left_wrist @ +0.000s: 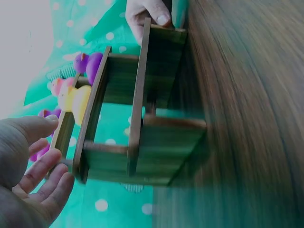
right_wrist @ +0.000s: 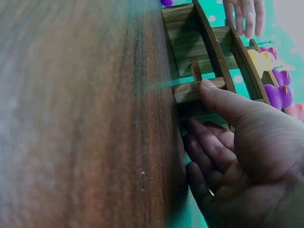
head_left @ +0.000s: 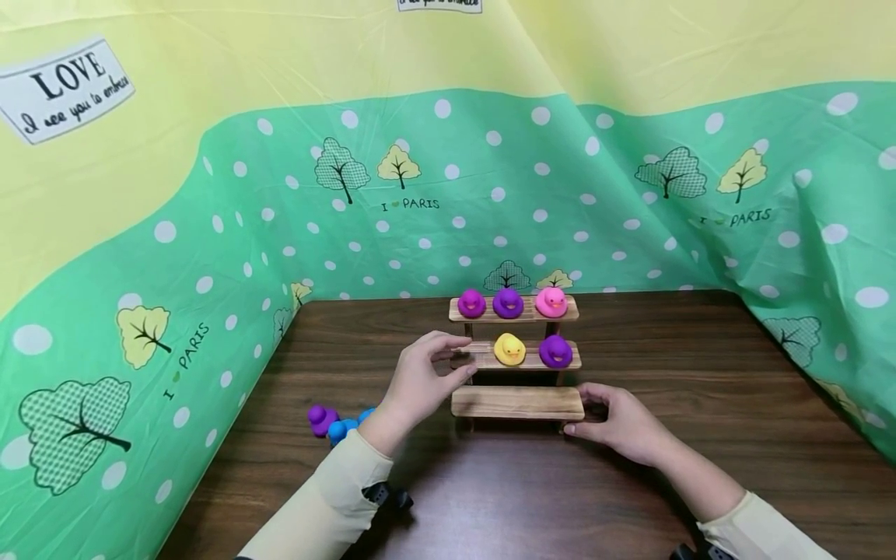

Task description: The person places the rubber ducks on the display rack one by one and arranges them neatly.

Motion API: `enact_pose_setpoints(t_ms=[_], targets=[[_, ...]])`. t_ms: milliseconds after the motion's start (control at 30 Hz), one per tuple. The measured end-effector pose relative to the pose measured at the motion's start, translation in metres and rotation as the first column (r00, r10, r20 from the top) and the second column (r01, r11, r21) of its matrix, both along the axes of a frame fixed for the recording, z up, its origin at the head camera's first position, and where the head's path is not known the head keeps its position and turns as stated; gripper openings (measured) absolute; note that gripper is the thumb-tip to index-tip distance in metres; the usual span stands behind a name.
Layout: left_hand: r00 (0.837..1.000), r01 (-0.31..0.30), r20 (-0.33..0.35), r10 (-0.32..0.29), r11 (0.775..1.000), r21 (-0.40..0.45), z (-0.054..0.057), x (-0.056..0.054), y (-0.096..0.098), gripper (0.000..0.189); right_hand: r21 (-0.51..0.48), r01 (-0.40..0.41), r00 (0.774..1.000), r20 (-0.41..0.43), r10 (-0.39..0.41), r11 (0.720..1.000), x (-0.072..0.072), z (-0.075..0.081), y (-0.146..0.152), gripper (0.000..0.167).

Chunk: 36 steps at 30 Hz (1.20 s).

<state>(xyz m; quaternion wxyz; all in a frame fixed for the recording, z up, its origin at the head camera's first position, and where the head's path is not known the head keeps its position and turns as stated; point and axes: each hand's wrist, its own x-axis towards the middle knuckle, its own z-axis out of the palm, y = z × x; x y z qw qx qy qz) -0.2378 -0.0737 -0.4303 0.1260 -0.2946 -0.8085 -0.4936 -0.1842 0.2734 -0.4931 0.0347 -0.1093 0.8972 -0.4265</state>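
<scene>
A three-step wooden stand (head_left: 516, 402) stands on the table. Its top step holds a magenta duck (head_left: 472, 304), a purple duck (head_left: 508, 304) and a pink duck (head_left: 551, 302). On the middle step sit a yellow duck (head_left: 509, 350) and another purple duck (head_left: 556, 352); the bottom step is bare. My left hand (head_left: 428, 379) is at the left end of the middle step, fingers loosely bent and apart, with nothing held. At the lower right end, my right hand (right_wrist: 247, 137) grips the stand, thumb on its front support and fingers curled behind.
Left of the stand, a purple duck (head_left: 323, 420) and blue ducks (head_left: 341, 430) lie on the dark wooden table (head_left: 490, 498), partly hidden by my left wrist. A green and yellow patterned cloth (head_left: 392, 257) hangs around the back and sides.
</scene>
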Motion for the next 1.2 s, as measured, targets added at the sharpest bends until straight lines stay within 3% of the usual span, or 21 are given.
enact_pose_setpoints(t_ms=[333,700,1200], targets=[[0.993,-0.076,0.091,0.075,0.997,0.012,-0.01,-0.004,-0.043,0.034,-0.001,-0.005,1.0,0.011,0.005,1.0,0.0,0.0,0.0,0.057],[0.971,-0.104,0.203,0.13,0.986,-0.131,-0.029,-0.011,-0.084,0.034,0.002,-0.004,1.0,-0.002,0.004,1.0,0.0,-0.001,0.001,0.053],[0.968,-0.025,0.232,0.093,0.96,-0.28,-0.046,-0.009,-0.117,0.03,-0.004,0.002,1.0,0.016,-0.002,1.0,0.0,-0.001,0.001,0.056]])
